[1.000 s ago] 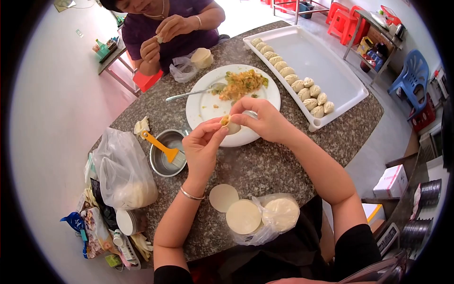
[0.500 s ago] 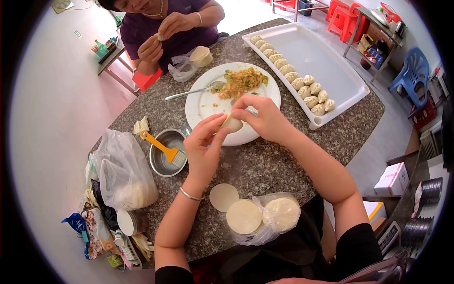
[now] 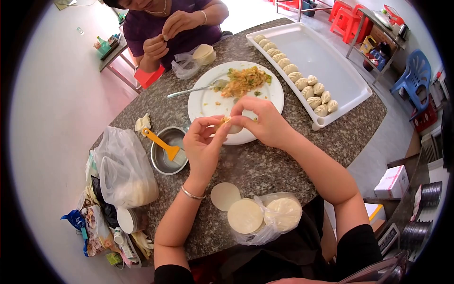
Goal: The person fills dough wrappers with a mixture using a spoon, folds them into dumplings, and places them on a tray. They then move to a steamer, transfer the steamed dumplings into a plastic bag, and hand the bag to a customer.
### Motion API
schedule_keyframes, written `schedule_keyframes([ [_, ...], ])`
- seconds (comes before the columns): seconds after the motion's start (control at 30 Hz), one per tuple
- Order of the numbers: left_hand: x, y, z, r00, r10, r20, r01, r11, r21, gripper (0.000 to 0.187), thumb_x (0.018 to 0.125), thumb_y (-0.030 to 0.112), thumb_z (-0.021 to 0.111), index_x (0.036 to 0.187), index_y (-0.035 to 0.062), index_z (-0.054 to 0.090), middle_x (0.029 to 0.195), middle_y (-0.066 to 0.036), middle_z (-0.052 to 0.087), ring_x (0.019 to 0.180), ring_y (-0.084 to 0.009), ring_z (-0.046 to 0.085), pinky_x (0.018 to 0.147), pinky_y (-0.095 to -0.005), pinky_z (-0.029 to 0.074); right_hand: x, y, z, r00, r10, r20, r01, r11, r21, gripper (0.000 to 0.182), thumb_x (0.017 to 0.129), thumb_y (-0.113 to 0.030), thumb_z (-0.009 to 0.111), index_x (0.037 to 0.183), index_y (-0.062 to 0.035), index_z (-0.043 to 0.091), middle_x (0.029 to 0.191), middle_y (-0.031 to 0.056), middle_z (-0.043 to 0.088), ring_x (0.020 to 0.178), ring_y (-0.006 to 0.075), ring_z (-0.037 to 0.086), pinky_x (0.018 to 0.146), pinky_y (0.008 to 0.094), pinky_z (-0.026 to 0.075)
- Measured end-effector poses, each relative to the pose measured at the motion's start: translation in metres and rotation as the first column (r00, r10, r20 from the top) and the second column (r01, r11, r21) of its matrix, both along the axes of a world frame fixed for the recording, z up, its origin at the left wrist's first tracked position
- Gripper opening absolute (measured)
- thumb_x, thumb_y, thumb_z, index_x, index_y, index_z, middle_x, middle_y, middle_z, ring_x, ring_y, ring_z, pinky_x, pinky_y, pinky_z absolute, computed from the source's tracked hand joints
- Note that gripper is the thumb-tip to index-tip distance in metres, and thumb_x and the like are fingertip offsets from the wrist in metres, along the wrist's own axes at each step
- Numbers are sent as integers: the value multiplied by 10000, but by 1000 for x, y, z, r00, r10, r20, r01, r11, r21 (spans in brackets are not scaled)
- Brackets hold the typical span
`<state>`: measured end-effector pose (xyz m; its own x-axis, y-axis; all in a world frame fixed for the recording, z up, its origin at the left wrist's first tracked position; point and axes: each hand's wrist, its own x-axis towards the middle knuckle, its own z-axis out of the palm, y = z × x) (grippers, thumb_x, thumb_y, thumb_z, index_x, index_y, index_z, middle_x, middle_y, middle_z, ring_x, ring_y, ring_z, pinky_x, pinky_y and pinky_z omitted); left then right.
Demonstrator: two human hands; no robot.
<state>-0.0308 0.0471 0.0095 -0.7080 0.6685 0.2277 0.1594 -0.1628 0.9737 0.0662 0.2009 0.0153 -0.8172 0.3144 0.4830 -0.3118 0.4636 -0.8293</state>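
Between my two hands is a dumpling (image 3: 235,128), its pale wrapper folded around some filling. My left hand (image 3: 204,139) supports it from the left, fingers closed on it. From the other side my right hand (image 3: 263,120) pinches the wrapper's edge between thumb and forefinger. Both hands hover over the near rim of a white plate (image 3: 201,105), which carries a heap of orange and green filling (image 3: 245,80) and a metal spoon (image 3: 191,91). Round wrappers (image 3: 245,216) lie stacked in a plastic bag close to my body, with a single wrapper (image 3: 225,196) beside them.
A white tray (image 3: 326,61) with rows of pleated dumplings (image 3: 294,75) is at the right. To the left stand a metal bowl (image 3: 161,163) with a yellow brush (image 3: 163,144) and a plastic bag (image 3: 124,165). Across the table a person (image 3: 175,33) works with more wrappers (image 3: 204,54).
My fingers have shifted slightly along the dumpling's edge, my right hand pinching nearer to my left. The whole view has moved a little. The person opposite keeps both hands together.
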Motion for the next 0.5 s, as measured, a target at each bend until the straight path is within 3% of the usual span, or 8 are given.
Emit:
schedule_keyframes([
  [0.07, 1, 3, 0, 995, -33, 96, 25, 996, 84, 132, 864, 23, 681, 981, -36, 660, 1105, -122, 655, 895, -112, 647, 750, -225, 524, -1, 1, -1, 1000, -29, 10, 30, 999, -45, 138, 850, -121, 648, 870, 13, 620, 833, 127, 638, 802, 241, 610, 752, 340, 470],
  [0.23, -4, 2, -10, 995, -93, 36, 88, 990, 107, 144, 868, 14, 672, 1003, -34, 658, 1124, -122, 645, 923, -120, 643, 772, -237, 526, 1, 8, -1, 996, -10, 84, 18, 996, -92, 139, 846, -128, 654, 865, 6, 620, 824, 120, 632, 802, 238, 608, 753, 340, 469],
  [0.3, -4, 2, -11, 994, -108, 16, 105, 985, 138, 144, 870, 11, 669, 1006, -35, 659, 1129, -122, 642, 935, -122, 641, 776, -238, 527, -1, 7, -3, 1000, 8, 16, -8, 1000, 1, 141, 845, -137, 660, 860, -2, 626, 825, 119, 634, 804, 238, 610, 759, 340, 467],
  [0.43, -1, 0, -6, 998, -52, 20, 50, 995, 85, 185, 866, 7, 672, 1042, -33, 633, 1095, -116, 645, 931, -128, 639, 775, -239, 529, -1, -1, -2, 997, -64, 33, 65, 997, -35, 146, 848, -147, 663, 861, -4, 632, 832, 117, 638, 807, 238, 611, 759, 337, 467],
  [0.5, -1, 0, -6, 999, -19, 39, 17, 998, 64, 207, 862, 5, 675, 1059, -32, 622, 1080, -115, 646, 926, -131, 639, 775, -239, 530, 0, -4, -1, 999, -41, -26, 42, 999, 35, 137, 846, -139, 665, 864, -5, 638, 837, 117, 640, 807, 242, 613, 752, 332, 469],
])
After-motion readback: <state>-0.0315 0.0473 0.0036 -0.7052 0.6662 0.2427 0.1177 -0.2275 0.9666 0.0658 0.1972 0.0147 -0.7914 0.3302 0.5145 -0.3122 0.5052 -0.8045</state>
